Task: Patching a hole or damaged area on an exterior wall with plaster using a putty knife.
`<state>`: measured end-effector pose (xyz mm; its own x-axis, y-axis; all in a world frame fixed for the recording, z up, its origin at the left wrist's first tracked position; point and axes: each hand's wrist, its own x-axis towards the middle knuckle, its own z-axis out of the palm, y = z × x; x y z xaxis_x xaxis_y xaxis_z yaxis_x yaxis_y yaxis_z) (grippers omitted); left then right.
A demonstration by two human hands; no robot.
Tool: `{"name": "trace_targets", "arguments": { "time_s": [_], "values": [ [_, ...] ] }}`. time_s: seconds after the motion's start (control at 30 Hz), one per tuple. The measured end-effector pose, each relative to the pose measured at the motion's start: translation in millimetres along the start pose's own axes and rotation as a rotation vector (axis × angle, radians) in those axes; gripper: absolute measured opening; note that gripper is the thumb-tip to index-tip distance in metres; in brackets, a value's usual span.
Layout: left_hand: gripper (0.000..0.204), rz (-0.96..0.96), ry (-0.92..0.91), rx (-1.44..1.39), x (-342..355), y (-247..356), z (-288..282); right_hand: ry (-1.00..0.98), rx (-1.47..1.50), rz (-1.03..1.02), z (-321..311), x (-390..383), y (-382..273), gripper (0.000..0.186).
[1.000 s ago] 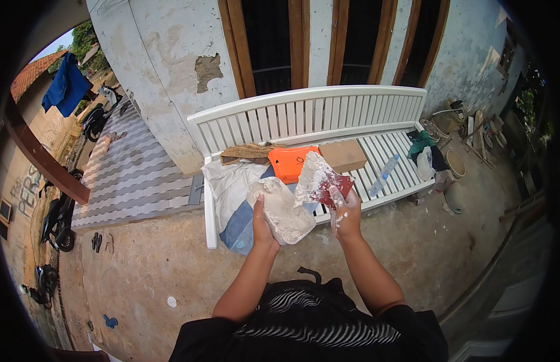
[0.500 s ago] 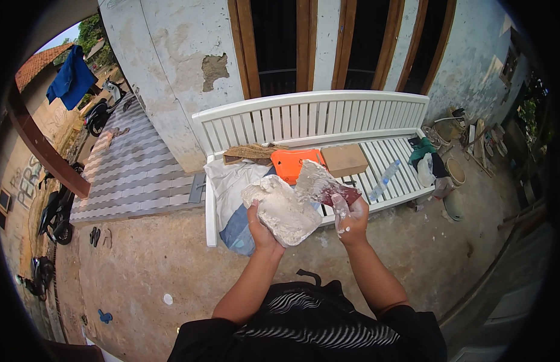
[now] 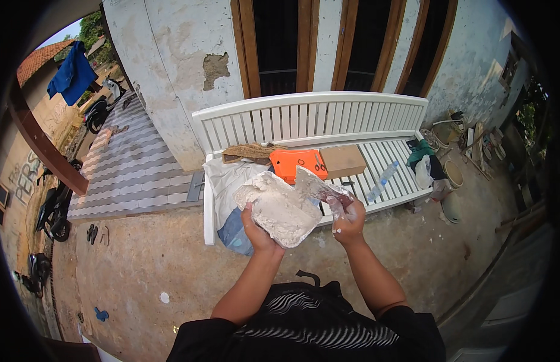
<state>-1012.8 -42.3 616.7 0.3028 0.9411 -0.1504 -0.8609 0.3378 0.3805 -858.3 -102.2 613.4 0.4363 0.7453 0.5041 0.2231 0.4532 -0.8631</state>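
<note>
Low in front of the bench, my left hand (image 3: 259,232) grips a shallow container of pale white paste (image 3: 280,211) by its left side. My right hand (image 3: 347,222) is closed on a maroon scraper (image 3: 333,196), smeared with white, whose coated blade meets the container's upper right. White residue covers my right thumb and fingers. Just beyond them on the white slatted bench (image 3: 310,112) lie an orange pouch (image 3: 287,163), scissors (image 3: 318,161), a cardboard box (image 3: 346,161) and cloths (image 3: 223,175).
A water bottle (image 3: 382,181) lies on the bench's right part. Buckets (image 3: 453,171) and wood scraps (image 3: 476,145) line the right wall. Left are a raised tiled ledge (image 3: 123,175), a post (image 3: 51,151), scooters (image 3: 54,214) and sandals (image 3: 93,234) on the concrete floor (image 3: 141,271).
The container has moved left and tipped so more of its paste surface faces up. The scraper in my right hand has shifted left against it, turning slightly.
</note>
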Motion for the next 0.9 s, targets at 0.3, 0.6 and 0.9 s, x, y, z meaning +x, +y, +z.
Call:
{"name": "trace_targets", "arguments": {
  "time_s": [0.3, 0.6, 0.9],
  "values": [
    [0.059, 0.020, -0.027, 0.012, -0.7, 6.0, -1.8, -0.070, -0.160, -0.137, 8.0, -4.6, 6.9, 0.024],
    [0.060, 0.008, -0.087, 0.088, 6.4, 32.6, 4.9, -0.083, -0.334, -0.237, 16.3, -8.5, 8.3, 0.026],
    [0.057, -0.098, -0.006, 0.149, 23.6, 75.7, 1.3, -0.181, -0.598, -0.370, 32.4, -11.9, 11.6, 0.038]
  ]
}}
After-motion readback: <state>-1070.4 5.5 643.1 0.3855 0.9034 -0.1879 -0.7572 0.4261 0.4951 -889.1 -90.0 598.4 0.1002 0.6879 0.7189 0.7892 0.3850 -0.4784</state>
